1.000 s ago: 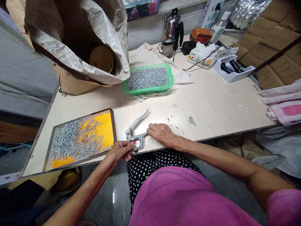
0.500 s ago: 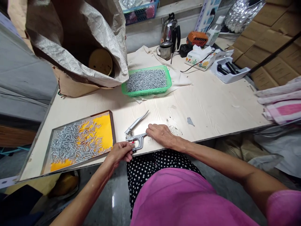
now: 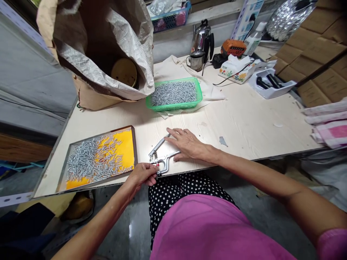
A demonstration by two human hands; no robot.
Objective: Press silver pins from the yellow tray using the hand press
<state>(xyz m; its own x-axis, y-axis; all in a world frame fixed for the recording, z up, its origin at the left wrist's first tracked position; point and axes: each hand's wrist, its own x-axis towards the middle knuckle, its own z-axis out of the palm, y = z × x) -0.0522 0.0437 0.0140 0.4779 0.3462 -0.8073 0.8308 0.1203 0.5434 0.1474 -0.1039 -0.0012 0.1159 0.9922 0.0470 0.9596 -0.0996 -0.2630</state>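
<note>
Down at the bottom of the frame, the person's pink top and polka-dot lap sit close against the bench (image 3: 244, 119) edge. Just above that, the left hand (image 3: 142, 174) is at the near rim of the bench, lower centre, its fingertips pinched together on a small piece with a red spot, right at the head of the metal press pliers (image 3: 162, 156). The pliers lie flat on the bench with their two handles spread apart, pointing up and right. The right hand (image 3: 187, 143) lies over those handles, fingers stretched out and loose, touching the upper handle and not closed around it.

To the left of the pliers, just beside the left hand, sits a shallow tray (image 3: 132, 144) with a yellow floor, scattered with small silver metal pieces. Further up, centre of the frame, a green basket (image 3: 175, 106) is heaped with the same kind of silver pieces and rests on a white cloth (image 3: 208, 92). Upper left, a big woven sack (image 3: 121, 39) gapes open. Along the far edge stand a steel kettle (image 3: 202, 39), a tissue box (image 3: 235, 70) and a white tape dispenser (image 3: 271, 88). Cardboard boxes (image 3: 317, 54) fill the upper right.
</note>
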